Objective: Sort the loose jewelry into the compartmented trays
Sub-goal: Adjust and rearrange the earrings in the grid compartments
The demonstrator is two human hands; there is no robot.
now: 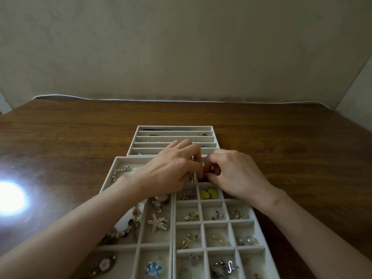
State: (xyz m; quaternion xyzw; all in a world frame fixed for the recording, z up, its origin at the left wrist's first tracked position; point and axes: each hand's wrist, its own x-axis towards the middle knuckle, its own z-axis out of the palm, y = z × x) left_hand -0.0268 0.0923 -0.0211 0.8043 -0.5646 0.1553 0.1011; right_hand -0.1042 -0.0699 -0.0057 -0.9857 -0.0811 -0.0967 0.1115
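Three beige velvet trays lie on the wooden table. The near right tray [202, 224] has small square cells with earrings, rings and a yellow heart piece [209, 194]. The near left tray [141, 234] holds a starfish clip [158, 222], beaded bracelets and a blue flower piece [154, 269]. A far tray [175, 134] has long slots with chains. My left hand [171, 170] and right hand [235, 174] meet over the top cells of the near right tray, fingers curled and pinching a small dark piece of jewelry [205, 174] between them; it is mostly hidden.
The brown wooden table [291, 148] stretches wide on both sides of the trays. A bright light glare [10, 198] shows on its left part. A plain wall [181, 47] stands behind the table's far edge.
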